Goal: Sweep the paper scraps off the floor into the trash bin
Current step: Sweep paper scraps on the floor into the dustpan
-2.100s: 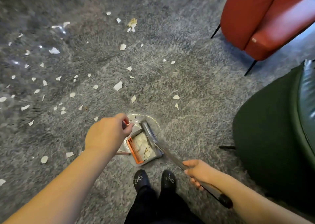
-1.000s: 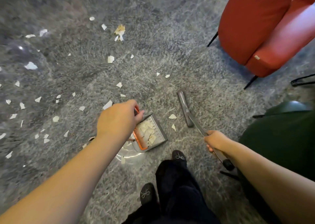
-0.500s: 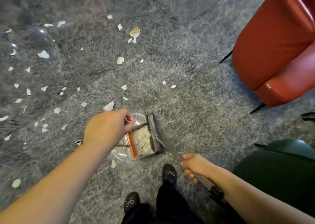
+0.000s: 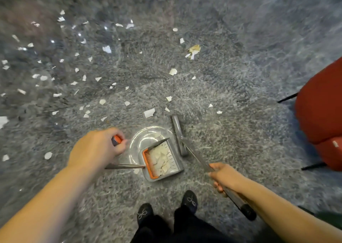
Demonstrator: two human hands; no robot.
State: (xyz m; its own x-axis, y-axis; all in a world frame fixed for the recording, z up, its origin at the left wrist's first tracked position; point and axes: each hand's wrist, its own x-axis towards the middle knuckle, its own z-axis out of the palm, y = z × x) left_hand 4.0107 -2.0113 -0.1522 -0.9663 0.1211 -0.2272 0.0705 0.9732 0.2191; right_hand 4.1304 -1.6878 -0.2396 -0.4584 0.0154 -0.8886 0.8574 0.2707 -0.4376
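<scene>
Progress is partial: grey long-handled dustpan with orange comb edge [image 4: 162,162] holds a pile of white paper scraps [image 4: 160,160]; many lie on grey floor [image 4: 231,131]. Left hand [image 4: 96,148] grips its handle; right hand [image 4: 224,176] grips grey broom [image 4: 178,135]. Bin unseen.

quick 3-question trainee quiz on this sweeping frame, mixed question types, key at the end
1. True or false: the dustpan already holds paper scraps.
2. Which hand grips the broom handle? A) left hand B) right hand C) both
3. Fill in: the broom head lies on the ____ side of the dustpan as seen in the image.

Key: 1 true; 2 B; 3 right. The left hand holds the dustpan's orange-tipped handle; many loose scraps lie on the carpet.
</scene>
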